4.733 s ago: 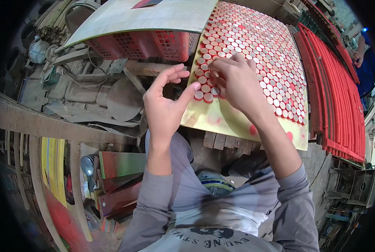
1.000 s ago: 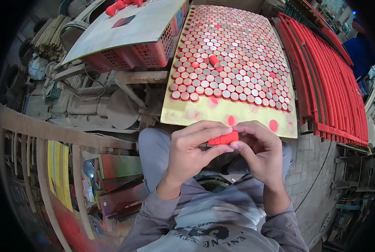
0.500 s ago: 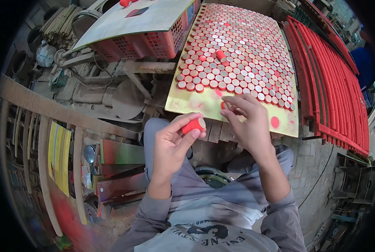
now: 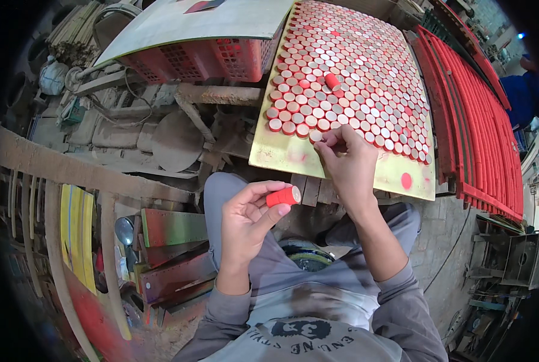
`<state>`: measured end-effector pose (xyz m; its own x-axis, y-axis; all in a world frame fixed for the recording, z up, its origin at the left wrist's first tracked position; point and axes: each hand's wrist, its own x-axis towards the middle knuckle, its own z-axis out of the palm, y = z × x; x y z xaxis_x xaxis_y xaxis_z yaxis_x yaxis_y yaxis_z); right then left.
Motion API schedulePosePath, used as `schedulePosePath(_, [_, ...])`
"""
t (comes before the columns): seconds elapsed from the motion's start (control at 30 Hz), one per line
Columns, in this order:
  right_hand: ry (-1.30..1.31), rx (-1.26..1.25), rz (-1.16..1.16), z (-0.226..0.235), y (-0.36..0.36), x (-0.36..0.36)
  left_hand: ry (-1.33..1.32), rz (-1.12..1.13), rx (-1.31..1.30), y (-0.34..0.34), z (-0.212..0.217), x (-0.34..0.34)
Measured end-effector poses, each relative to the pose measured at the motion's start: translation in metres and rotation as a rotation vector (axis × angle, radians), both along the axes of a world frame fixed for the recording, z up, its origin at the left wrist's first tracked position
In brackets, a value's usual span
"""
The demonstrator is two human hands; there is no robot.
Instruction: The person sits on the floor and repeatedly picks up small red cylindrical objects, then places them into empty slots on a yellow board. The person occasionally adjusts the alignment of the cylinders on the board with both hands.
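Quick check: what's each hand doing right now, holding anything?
Left hand: closed on a short stack of red caps.
Right hand: pinching one cap at the yellow board.

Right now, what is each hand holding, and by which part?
The left hand pinches a short stack of red caps around its sides. The right hand holds one cap by its rim at the yellow board.
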<state>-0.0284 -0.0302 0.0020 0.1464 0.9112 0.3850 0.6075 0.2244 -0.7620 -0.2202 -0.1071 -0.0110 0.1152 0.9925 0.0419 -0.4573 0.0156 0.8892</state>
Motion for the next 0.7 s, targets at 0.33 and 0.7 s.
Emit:
schedulePosePath(0.33, [0.014, 0.046, -0.016, -0.007, 0.006, 0.001, -0.006, -0.024, 0.004, 0.001, -0.004, 0.003])
schedulePosePath(0.7, [0.065, 0.079, 0.015, 0.0, -0.004, 0.01, 0.055, 0.002, -0.016, 0.002, 0.001, 0.018])
